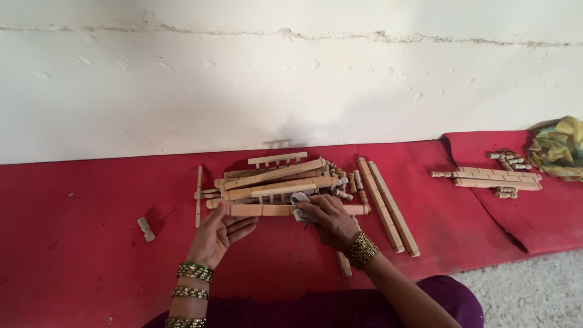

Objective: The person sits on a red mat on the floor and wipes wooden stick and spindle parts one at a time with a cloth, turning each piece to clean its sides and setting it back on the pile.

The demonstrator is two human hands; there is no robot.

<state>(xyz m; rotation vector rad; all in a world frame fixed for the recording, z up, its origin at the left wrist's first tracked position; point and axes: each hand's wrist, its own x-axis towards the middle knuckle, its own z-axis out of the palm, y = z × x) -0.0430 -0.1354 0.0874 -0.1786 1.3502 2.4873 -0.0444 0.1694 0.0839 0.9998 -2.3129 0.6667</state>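
A wooden bar (273, 210) with notches along one side lies crosswise on the red mat (79, 255), at the near edge of a heap of like pieces, and both hands are on it. The left hand (217, 235) lies palm up under the bar's left end, fingers loosely curled and thumb against the wood, so that it cradles the bar rather than clamps it; green and gold bangles (193, 271) ring that wrist. The right hand (331, 220) comes in from the right with a gold bracelet (362, 249) at the wrist, its fingers closed on a small grey cloth (299, 203) that it presses against the bar near the middle. A purple garment (364, 304) fills the nearest edge of the view. Left of the hands a small turned wooden spindle (146, 229) lies alone on the mat, well apart from the heap. Just behind the bar the heap of wooden slats and spindles (285, 179) is stacked loosely, with a comb-like piece on top. To its right two long notched rails (388, 206) lie side by side, slanting toward the person. Farther right a smaller set of bars and spindles (495, 176) rests on a second fold of mat, beside a crumpled yellow-green cloth (559, 149). A white wall (243, 79) closes the scene behind.
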